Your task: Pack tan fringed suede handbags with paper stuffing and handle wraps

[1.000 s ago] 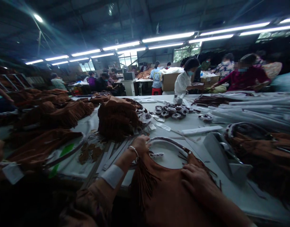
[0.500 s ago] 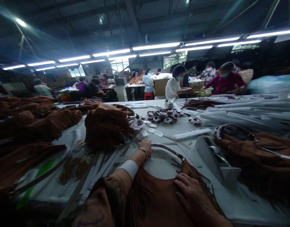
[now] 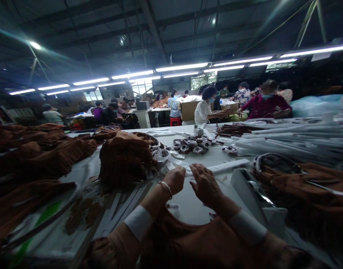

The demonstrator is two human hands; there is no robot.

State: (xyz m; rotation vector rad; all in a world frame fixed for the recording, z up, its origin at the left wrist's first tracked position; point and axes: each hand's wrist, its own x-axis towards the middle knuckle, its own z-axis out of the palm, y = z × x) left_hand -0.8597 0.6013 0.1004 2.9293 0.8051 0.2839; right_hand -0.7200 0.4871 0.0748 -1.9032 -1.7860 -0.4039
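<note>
My left hand (image 3: 174, 179) is closed in a pinch near the middle of the white table (image 3: 218, 158), a bracelet on its wrist. My right hand (image 3: 205, 184) is beside it, fingers curled toward the left hand. Between them runs a thin pale strip (image 3: 188, 172); what exactly they grip is hard to make out. The brown fringed bag (image 3: 188, 239) lies under my forearms at the near table edge. Its handle is hidden behind my hands.
A heap of brown fringed bags (image 3: 123, 157) stands just left of my hands, with more bags (image 3: 45, 149) at far left and another bag (image 3: 300, 179) at right. Wrapped rings (image 3: 192, 145), long white strips (image 3: 289, 138) and a grey tool (image 3: 255, 190) lie on the table. Other people work beyond.
My right hand left the bag's body and came up beside my left hand. Both hands now meet at the bag's handle area, and the view tilted upward.
</note>
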